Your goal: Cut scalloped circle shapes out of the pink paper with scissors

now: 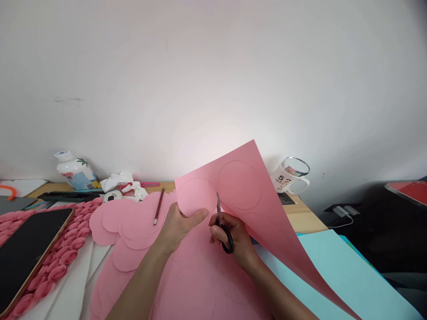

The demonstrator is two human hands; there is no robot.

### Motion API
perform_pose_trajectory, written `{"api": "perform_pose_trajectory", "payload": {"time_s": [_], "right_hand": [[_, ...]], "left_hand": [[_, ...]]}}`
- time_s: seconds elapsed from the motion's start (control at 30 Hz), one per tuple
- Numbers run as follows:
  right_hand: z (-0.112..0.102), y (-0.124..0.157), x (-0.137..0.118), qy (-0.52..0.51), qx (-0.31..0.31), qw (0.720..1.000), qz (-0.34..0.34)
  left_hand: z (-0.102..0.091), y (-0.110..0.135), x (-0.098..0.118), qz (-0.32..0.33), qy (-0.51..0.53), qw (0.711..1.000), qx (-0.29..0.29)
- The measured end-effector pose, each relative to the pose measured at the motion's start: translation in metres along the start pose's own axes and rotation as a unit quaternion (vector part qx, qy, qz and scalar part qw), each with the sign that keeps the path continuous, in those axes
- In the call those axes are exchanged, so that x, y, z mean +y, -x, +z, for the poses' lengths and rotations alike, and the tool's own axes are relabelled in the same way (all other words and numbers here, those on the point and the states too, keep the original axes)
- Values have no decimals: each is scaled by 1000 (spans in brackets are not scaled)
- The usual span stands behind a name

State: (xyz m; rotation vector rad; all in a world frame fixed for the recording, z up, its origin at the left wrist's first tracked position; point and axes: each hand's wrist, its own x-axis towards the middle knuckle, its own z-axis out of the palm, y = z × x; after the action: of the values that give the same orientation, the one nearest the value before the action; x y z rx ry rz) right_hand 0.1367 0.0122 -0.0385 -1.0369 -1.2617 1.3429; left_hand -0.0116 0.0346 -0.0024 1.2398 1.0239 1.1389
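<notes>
A large pink paper sheet (280, 222) with drawn circle outlines is raised in front of me. My left hand (185, 222) pinches its left part, thumb on top and fingers hidden behind the paper. In my right hand (233, 233) are scissors with black handles (228, 242), fingers wrapped through the loops. The blades point up and lie at the paper, between two drawn circles. Several cut pink paper circles (133, 222) overlap to the left of my left hand. A dark red pencil (159, 206) rests on them.
At left, a phone (31, 258) lies on pink ruffled fabric (66, 260). A white bottle (75, 171), crumpled tissues (120, 181) and a pink-handled tool (150, 184) stand or lie by the wall. To the right are a white mug (287, 177) and light blue sheets (347, 271).
</notes>
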Motion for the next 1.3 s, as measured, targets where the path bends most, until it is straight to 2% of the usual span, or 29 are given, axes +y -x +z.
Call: {"api": "perform_pose_trajectory", "payload": {"time_s": [0.97,1.1,1.2,1.3], "right_hand": [[-1,0,-3,-9,-25,999,-18],[-1,1,-4,-13,-25,1000,-13],[0,1,-5,-17,-23,1000,-11],[2,1,-8,-13,-23,1000,-13]], "left_hand": [[-3,-2,0,-5,-3,1000,-2],[-3,-3,-2,-6,-13,1000,13],[0,-3,-3,-11,-10,1000,22],[5,-1,-3,-5,27,1000,2]]}}
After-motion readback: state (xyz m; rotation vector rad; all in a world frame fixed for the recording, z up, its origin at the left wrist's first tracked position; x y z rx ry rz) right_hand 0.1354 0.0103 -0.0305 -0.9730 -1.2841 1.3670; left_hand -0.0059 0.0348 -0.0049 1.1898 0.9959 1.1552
